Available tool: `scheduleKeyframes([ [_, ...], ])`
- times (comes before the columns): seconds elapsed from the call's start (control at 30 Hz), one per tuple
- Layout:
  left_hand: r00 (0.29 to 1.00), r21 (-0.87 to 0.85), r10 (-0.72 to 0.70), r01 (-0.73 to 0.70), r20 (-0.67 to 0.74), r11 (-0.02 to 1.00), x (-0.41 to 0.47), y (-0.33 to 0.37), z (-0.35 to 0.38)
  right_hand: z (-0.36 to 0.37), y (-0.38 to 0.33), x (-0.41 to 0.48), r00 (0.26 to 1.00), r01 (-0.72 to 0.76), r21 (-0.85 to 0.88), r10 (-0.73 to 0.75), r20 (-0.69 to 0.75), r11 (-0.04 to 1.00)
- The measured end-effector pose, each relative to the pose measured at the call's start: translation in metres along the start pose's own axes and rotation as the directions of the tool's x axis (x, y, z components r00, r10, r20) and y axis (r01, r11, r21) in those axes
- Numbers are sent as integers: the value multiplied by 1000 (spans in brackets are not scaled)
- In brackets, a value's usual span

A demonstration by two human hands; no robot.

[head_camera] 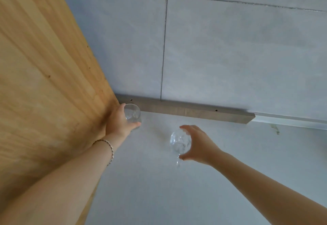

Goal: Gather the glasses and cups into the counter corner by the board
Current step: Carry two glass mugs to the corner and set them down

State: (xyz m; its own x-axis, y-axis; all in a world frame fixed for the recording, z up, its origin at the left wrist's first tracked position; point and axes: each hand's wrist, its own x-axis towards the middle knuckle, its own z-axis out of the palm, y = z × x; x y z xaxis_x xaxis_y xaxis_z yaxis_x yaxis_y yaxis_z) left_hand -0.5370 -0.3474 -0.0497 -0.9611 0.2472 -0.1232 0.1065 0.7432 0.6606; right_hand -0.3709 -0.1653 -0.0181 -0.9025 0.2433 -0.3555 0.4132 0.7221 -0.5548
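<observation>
Clear glass, thin-walled, in both hands. Left hand (122, 120) wrapped round a stemless tumbler (132, 114), fingers closed on its far and near sides, deep in the corner where the wooden board (44, 65) meets the grey strip (185, 110) along the tiled wall (230, 56); whether the base touches the counter (177, 189) cannot be told. Right hand (200, 145) cupped beside a rounded wine glass (180, 143), near the first glass but out from the corner; thumb low by the bowl's base, fingers (187, 128) spread over the top, seemingly in light contact, though a firm clamp cannot be confirmed. Stem (178, 162) blurred beneath.

Likely light, rigid, smooth and slippery; brittle at rim and stem. Best held round the widest part of the bowl or body, not by the rim. Worth setting down gently and apart, avoiding a knock against wall, strip or neighbouring glass.
</observation>
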Motion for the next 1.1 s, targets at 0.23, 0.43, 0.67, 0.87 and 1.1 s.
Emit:
scheduleKeyframes([
  [0.23, 998, -6, 65, -65, 6, 998, 8, -12, 2, 4, -47, 89, 999, 47, -53, -45, 28, 997],
  [0.43, 995, 42, 95, -95, -4, 995, 10, -13, 3, 12, -56, 115, 998, 53, -33, -51, 45, 998],
  [0.67, 993, 148, 90, -100, 73, 984, 8, -9, 0, 16, -42, 87, 998, -20, 101, 14, 67, 995],
  [0.87, 929, 529, 361, -346, 79, 775, -42, 3, 10, 9, 24, 7, 951, -160, -20, 159, 264, 987],
  [1.1, 740, 409, 209, -557, 639, 723, -146, 93, 81, -26, 131, -114, 863, -309, -269, 388, 325, 912],
])
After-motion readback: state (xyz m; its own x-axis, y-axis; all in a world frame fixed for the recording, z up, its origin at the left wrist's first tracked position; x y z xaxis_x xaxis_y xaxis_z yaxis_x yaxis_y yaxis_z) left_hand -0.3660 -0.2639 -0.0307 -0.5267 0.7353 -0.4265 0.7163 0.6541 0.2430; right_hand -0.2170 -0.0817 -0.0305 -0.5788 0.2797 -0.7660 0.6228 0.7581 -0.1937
